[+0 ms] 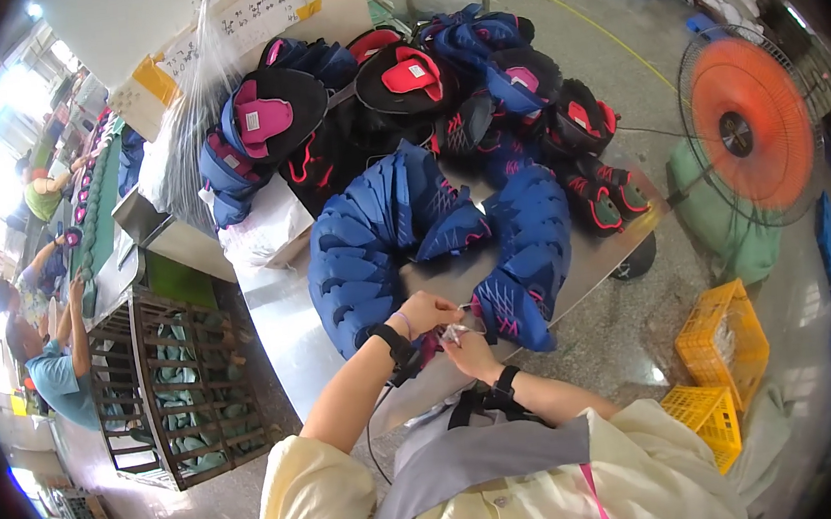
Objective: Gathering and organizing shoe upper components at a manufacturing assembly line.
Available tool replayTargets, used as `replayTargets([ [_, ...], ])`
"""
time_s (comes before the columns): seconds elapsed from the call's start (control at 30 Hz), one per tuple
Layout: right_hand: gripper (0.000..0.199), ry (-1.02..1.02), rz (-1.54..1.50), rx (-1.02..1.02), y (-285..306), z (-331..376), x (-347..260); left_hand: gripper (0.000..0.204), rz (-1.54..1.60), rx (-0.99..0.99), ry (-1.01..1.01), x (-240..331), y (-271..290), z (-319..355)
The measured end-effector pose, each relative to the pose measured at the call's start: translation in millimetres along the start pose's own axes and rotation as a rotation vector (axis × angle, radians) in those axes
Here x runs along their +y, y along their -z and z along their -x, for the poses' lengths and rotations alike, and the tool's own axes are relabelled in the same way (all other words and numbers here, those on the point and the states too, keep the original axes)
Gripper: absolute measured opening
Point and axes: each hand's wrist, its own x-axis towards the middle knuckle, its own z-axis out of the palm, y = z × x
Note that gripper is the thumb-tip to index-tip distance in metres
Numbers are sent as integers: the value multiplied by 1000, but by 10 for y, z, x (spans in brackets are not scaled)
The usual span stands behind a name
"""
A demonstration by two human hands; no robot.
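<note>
At the near edge of the metal table (276, 306), my hands meet close together, each with a band on its wrist. My left hand (427, 313) is closed in a pinch, fingertips beside a small whitish, see-through piece (463, 328). My right hand (471, 355) is closed around that piece from below; its kind cannot be made out. A dark pink bit (430, 345) shows under the left hand. Blue shoe uppers (348, 251) with pink stitching curve in an overlapping row to the left, and another row of blue uppers (532, 239) curves to the right, close to my right hand.
A heap of dark shoe uppers (400, 78) with pink and red linings covers the table's far side. An orange fan (750, 126) and yellow crates (725, 346) stand right. Left are a metal cage (155, 391) with green pieces and a seated co-worker (55, 375).
</note>
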Motion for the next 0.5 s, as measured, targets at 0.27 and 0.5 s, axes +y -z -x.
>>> replayTargets([
  [0.27, 15, 176, -83, 38, 46, 76, -24, 27, -31, 115, -79, 52, -112, -2],
  [0.5, 16, -110, -912, -33, 739, 561, -125, 18, -522, 291, -396, 222, -619, 400],
])
